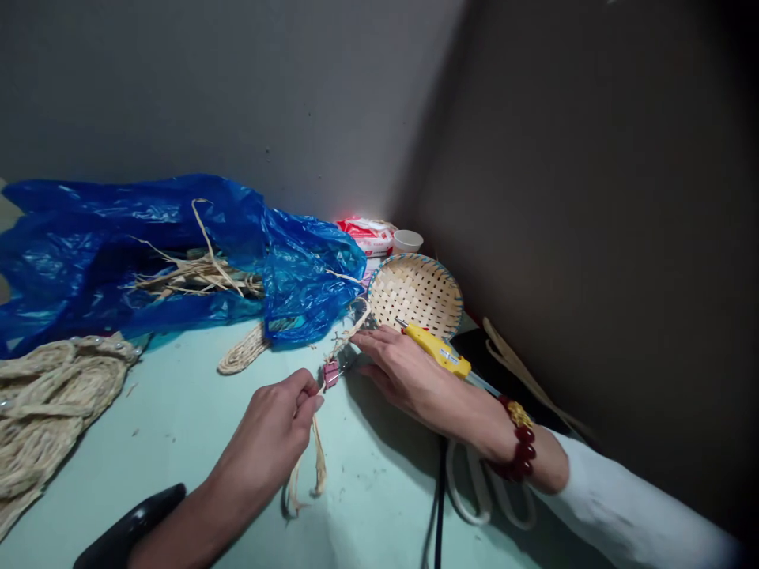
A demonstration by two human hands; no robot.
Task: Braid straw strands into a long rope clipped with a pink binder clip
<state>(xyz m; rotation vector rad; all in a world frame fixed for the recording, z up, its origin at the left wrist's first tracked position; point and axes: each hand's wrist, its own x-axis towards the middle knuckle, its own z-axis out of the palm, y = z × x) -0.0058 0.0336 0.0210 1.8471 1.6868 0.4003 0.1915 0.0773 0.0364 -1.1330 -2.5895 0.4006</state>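
My left hand (278,415) is closed in a pinch on pale straw strands (320,458), whose loose ends hang below the fingers. Just beyond the fingertips a small pink clip (330,373) sits on the strands. A thin straw braid (354,320) runs from the clip up towards the woven basket (409,288). Stretched over the table from the right, my right hand (397,363) has its fingers extended, with the fingertips at the braid and the thumb apart below. Behind that hand lies a yellow glue gun (439,352), its nozzle by the basket.
A blue plastic bag (314,269) holds loose straw (202,275). An oval woven piece (243,349) lies before it, and a larger braided straw piece (59,403) is at left. White loops (468,494) and a black cord (440,506) lie at front; a white bowl (408,241) and red-white packet (368,235) stand behind.
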